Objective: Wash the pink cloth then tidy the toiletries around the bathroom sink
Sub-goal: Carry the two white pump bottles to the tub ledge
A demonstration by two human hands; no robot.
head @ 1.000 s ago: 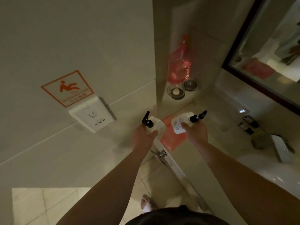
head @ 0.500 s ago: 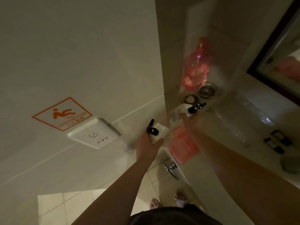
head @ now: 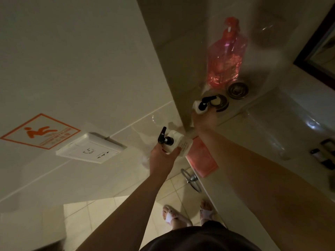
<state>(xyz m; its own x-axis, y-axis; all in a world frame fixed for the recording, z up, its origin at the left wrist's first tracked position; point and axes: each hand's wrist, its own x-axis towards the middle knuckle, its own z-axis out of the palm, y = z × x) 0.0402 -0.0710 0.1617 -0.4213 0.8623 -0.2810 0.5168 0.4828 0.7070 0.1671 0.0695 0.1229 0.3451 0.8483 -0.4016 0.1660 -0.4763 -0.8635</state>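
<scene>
My left hand [head: 163, 156] grips a white pump bottle [head: 176, 142] with a black pump head, held in the air beside the counter's left end. My right hand [head: 205, 119] grips a second white pump bottle [head: 199, 107] with a black pump, reaching toward the back corner of the counter, right next to a round glass dish [head: 222, 103]. The folded pink cloth [head: 201, 158] lies on the counter edge between my arms. A tall pink pump bottle [head: 225, 57] stands in the corner.
A second round dish [head: 238, 90] sits beside the pink bottle. Small dark bottles [head: 324, 154] lie at the right on the counter [head: 262, 127]. A towel ring [head: 192, 179] hangs below the counter edge. A wall socket [head: 90, 147] and slip-warning sign [head: 40, 132] are at left.
My right hand has carried its white bottle further back toward the corner dishes. My left hand has stayed by the counter end with its bottle. The view has swung left.
</scene>
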